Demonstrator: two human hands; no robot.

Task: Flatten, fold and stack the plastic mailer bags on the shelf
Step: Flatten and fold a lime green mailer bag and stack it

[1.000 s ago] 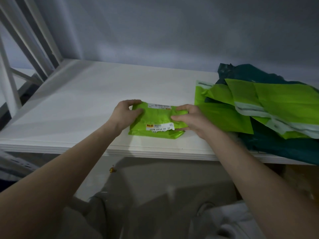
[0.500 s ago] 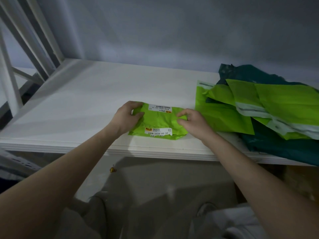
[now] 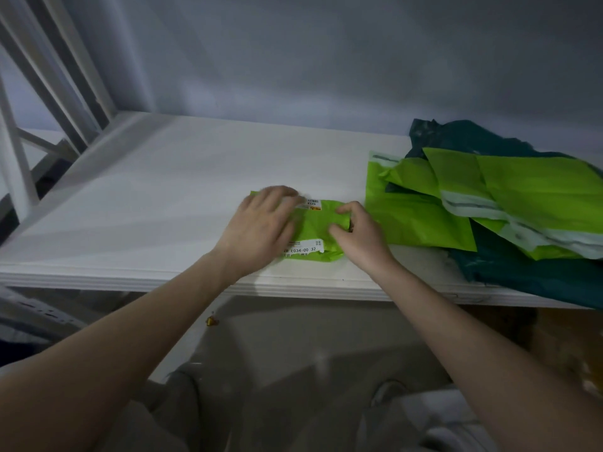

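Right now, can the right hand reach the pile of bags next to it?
Probably yes. The right hand sits on the folded bag, and only bare shelf lies between it and the pile.

Thin plastic mailer bags on a matt white shelf, dim light.

Under the flat fingers (image 3: pixel 277 199) of the left hand (image 3: pixel 261 226), the folded lime-green bag (image 3: pixel 318 228) is thin plastic film, slightly sheeny and finely creased, with white paper labels (image 3: pixel 303 247) stuck on it, printed in black. The right hand (image 3: pixel 357 231) pinches the film at its fingertips. Beyond those fingers, the loose pile (image 3: pixel 489 197) is the same crinkled lime film with pale, smooth sealing strips, over dark teal plastic with a dull finish. The shelf (image 3: pixel 169 190) looks smooth, painted, matt white; the wall (image 3: pixel 326 60) is matt grey.
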